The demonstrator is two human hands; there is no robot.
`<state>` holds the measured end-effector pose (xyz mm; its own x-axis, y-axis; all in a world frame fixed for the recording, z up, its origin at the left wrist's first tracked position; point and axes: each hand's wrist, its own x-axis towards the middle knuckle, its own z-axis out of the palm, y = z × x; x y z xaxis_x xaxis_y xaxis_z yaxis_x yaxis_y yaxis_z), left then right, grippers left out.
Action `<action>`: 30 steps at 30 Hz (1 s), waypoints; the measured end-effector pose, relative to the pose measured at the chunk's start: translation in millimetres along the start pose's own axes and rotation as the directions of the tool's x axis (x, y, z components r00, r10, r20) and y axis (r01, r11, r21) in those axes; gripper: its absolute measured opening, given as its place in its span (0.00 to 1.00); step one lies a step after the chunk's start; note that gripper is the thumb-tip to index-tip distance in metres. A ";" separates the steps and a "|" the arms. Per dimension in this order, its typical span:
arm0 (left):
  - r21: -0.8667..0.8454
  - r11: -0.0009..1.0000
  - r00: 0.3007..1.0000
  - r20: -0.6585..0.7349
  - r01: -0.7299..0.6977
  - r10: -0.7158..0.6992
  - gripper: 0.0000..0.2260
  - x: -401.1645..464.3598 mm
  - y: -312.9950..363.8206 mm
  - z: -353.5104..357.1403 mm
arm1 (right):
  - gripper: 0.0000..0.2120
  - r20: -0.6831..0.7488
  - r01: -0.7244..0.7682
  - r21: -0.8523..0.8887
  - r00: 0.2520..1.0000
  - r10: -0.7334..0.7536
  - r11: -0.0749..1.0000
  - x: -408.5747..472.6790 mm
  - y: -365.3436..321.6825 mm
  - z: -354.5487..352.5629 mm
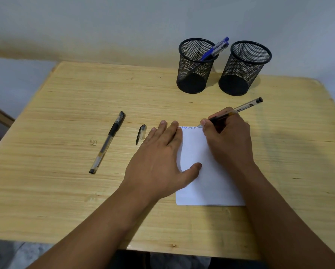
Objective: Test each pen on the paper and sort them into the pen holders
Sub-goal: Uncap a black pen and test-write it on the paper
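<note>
My right hand [227,140] grips a clear black-ink pen [244,108], uncapped, with its tip touching the top edge of the white paper [209,181], where blue words are written. My left hand [160,162] lies flat on the paper's left edge, fingers spread. The pen's cap [141,133] lies on the table just left of my left hand. A capped black gel pen [108,141] lies further left. Two black mesh pen holders stand at the back: the left holder [195,66] has two blue pens [215,48] in it, and the right holder [244,68] looks empty.
The wooden table [65,191] has bare surface at left and front. A small pencilled mark [93,142] sits left of the gel pen. A pale wall rises directly behind the holders. The table's front edge is close to my body.
</note>
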<state>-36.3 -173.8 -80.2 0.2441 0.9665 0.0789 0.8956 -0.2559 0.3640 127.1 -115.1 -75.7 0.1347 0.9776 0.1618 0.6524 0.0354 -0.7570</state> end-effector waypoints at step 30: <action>0.020 1.000 1.000 -0.009 0.002 -0.002 0.42 0.8 -0.5 1.8 | 0.05 -0.031 0.006 0.056 1.000 -0.005 0.998 -1.1 0.9 -0.4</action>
<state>-35.9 -172.9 -82.0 0.2390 0.9672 0.0861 0.9034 -0.2540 0.3455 127.9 -116.1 -76.3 0.1546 0.9706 0.1846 0.6105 0.0531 -0.7903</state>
